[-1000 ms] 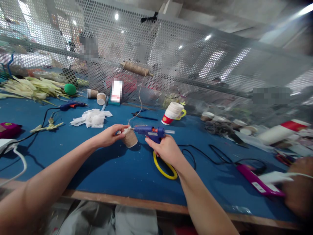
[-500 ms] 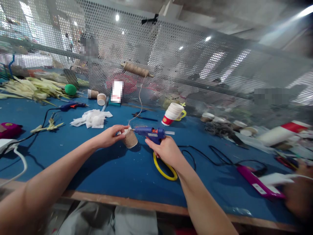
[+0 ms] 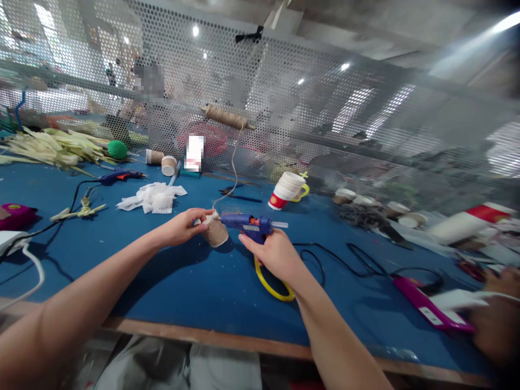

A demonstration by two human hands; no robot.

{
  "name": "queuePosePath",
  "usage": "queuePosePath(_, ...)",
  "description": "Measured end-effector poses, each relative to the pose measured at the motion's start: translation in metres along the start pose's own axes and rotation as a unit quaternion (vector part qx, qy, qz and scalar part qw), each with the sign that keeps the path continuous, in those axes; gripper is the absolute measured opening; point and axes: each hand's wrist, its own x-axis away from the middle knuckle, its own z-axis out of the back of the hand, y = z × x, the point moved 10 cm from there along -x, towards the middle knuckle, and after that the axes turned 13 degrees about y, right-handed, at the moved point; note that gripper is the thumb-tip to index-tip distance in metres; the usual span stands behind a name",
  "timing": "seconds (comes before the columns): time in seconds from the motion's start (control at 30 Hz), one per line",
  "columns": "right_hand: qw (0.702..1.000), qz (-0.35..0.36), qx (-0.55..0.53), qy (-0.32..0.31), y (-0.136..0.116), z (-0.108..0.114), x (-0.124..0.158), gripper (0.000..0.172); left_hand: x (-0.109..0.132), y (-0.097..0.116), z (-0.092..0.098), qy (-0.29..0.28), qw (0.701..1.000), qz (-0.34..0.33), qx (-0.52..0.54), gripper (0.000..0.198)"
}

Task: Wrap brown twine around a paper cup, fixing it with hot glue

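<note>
The left hand point(image 3: 187, 225) pinches the upper edge of a tilted, brown-wrapped cup point(image 3: 216, 234) at twelve o'clock over the blue worktop point(image 3: 227, 303). The right hand point(image 3: 281, 255) is closed around a blue glue gun point(image 3: 244, 222), pointing in from the cup's three o'clock. Twine point(image 3: 234, 168) climbs to a spool point(image 3: 225, 116) at twelve. Probably best: thin glue, snug twine, skin clear of the tip.

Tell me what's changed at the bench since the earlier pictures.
The right hand has shifted the blue glue gun slightly left, toward the small brown cup. At the right edge, a co-worker's blurred hand has moved too. Neither of the person's hands took hold of or let go of anything: the left hand still holds the cup. The twine spool stayed put.
</note>
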Motion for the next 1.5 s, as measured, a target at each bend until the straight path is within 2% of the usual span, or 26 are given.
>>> queuePosePath(0.3,0.999,0.034,-0.007,-0.02,-0.015,-0.004,0.006,0.017,0.001,-0.001,0.0,0.005,1.0,0.004,0.009,0.013)
queuePosePath(0.5,1.0,0.007,0.006,-0.004,-0.004,0.001,0.001,0.022,0.001,0.002,0.001,0.003,1.0,-0.002,0.008,0.014)
queuePosePath(0.73,0.999,-0.043,-0.011,-0.009,0.011,0.0,-0.005,0.028,0.001,0.002,0.0,-0.011,0.999,-0.005,-0.047,0.044)
queuePosePath(1.17,0.993,-0.071,-0.08,-0.046,0.019,-0.007,-0.005,0.024,0.002,0.003,0.0,-0.004,0.999,-0.009,-0.044,0.041)
queuePosePath(1.37,0.991,-0.089,-0.089,-0.043,0.025,-0.007,-0.007,0.033,0.001,0.002,0.0,-0.011,0.999,-0.011,-0.048,0.043)
queuePosePath(1.5,0.988,-0.088,-0.109,-0.059,0.024,-0.009,-0.006,0.031,0.002,0.002,-0.001,-0.014,0.999,-0.008,-0.045,0.043)
